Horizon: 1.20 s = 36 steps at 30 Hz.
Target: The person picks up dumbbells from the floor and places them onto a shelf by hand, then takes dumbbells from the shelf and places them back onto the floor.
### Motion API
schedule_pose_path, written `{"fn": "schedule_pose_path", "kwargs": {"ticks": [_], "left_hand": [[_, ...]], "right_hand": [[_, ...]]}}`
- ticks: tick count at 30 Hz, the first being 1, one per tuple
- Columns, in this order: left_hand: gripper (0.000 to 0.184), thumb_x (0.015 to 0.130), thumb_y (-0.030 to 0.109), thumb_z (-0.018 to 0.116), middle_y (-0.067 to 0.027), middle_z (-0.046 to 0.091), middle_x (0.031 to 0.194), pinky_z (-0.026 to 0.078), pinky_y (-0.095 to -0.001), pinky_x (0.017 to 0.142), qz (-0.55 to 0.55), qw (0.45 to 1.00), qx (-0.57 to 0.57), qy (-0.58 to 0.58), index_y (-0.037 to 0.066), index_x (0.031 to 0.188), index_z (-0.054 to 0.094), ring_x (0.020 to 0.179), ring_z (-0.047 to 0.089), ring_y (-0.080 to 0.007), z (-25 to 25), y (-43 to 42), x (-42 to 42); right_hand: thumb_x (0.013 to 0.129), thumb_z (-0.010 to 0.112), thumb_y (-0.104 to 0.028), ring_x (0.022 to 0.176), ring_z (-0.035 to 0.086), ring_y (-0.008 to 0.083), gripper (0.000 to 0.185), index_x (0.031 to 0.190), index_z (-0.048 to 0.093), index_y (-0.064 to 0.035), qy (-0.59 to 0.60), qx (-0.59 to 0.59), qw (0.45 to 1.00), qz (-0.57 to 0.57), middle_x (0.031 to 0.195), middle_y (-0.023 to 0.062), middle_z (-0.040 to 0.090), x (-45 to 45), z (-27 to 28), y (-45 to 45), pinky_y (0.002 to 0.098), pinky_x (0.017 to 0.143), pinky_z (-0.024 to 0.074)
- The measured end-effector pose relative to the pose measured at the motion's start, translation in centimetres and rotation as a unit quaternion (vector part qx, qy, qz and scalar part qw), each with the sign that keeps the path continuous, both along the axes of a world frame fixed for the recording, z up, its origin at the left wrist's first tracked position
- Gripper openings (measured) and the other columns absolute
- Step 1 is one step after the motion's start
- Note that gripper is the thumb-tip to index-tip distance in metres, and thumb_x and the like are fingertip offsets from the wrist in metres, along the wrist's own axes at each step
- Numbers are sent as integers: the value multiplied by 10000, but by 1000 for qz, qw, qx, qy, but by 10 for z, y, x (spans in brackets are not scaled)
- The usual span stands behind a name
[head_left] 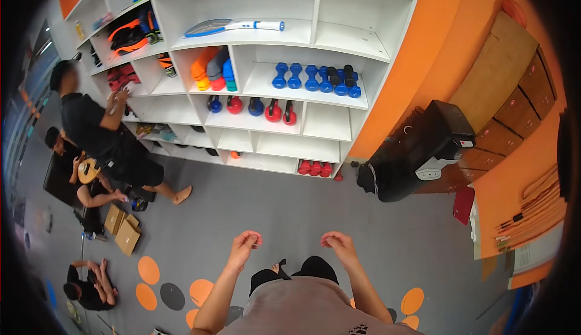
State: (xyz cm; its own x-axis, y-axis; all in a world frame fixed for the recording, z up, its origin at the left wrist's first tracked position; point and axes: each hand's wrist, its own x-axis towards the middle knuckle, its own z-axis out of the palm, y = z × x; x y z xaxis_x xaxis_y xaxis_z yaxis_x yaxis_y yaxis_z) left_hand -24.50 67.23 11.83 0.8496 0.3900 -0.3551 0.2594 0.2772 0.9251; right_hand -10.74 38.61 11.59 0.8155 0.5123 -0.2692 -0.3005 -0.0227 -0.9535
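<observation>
In front of my body, above the grey floor (pixel 290 205), both hands are held up with a wide gap between them. My left hand (pixel 244 249) has its fingers curled in toward the thumb, and nothing shows in it. Facing it, my right hand (pixel 341 248) is curled the same way, also with nothing visible in it. Neither touches any object. Ahead stands a white shelf unit (pixel 275 35) with a badminton-style racket (pixel 233 27), blue dumbbells (pixel 311 78), red and blue kettlebells (pixel 256 107), and red dumbbells (pixel 315 168) at the bottom.
A person in black (pixel 97 123) stands at the shelf on the left; two others sit lower down. An open cardboard box (pixel 126 236) lies on the floor there. To the right are a black bulky case (pixel 417 153), wooden cabinets (pixel 514 114) and an orange wall (pixel 396 96).
</observation>
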Motion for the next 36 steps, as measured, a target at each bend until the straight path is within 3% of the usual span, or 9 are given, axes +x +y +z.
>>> {"fn": "schedule_pose_path", "kwargs": {"ticks": [11,14,18,23,27,31,34,35,36], "left_hand": [[181,950,188,506,-16,650,899,458,-271,765,-29,999,-11,16,66,976,638,858,607,-113,-25,34,227],[168,948,190,520,-12,634,915,460,-279,785,-24,998,-55,6,76,966,642,877,592,-118,0,28,284],[175,944,213,528,21,632,952,439,-274,815,-41,997,-27,64,96,989,651,940,560,-89,-24,44,348],[191,931,207,541,8,639,985,419,-287,858,-29,997,-11,68,77,1007,659,953,554,-107,-11,80,409],[194,906,175,574,-36,632,962,417,-292,879,29,996,55,63,41,1017,659,978,554,-156,-39,131,473],[217,823,168,653,-96,572,993,418,-319,887,66,943,327,6,72,1016,665,998,521,-224,-36,190,552],[272,765,186,669,-156,554,1048,426,-414,885,75,893,438,-71,100,1022,642,1007,508,-320,-35,244,627],[279,757,193,658,-181,544,1043,425,-457,874,103,874,467,-86,108,1020,623,1013,497,-360,-30,256,656],[318,767,234,656,-175,527,1137,420,-465,891,89,893,440,-33,112,1058,622,1076,467,-383,-23,268,686]], "right_hand": [[909,517,-104,826,643,172,171,946,656,-11,106,-97,990,-16,883,75,667,191,-66,35,302,771,509],[911,523,-111,836,642,168,172,956,652,-8,61,-62,996,31,899,76,666,272,-48,79,299,779,508],[916,532,-107,819,614,132,170,970,646,5,-1,16,993,113,886,70,659,379,-34,141,260,757,491],[914,529,-98,819,611,122,156,953,642,2,-28,-1,991,127,891,64,655,458,-1,213,256,759,486],[907,549,-105,874,597,114,143,993,647,-47,-38,-61,988,135,958,23,645,489,-12,259,253,788,476],[860,587,-141,845,619,113,183,1012,644,-55,-88,-71,988,101,923,31,667,529,-16,306,244,750,467],[818,585,-130,891,643,181,264,1060,634,-36,-222,-103,970,15,975,101,683,582,4,353,301,799,483],[811,587,-158,923,654,232,288,1066,634,-33,-274,-122,953,-49,1005,122,682,613,-23,373,318,814,491],[797,590,-176,944,655,279,320,1079,629,-29,-253,-138,950,-118,1023,134,681,636,-31,394,366,833,495]]}}
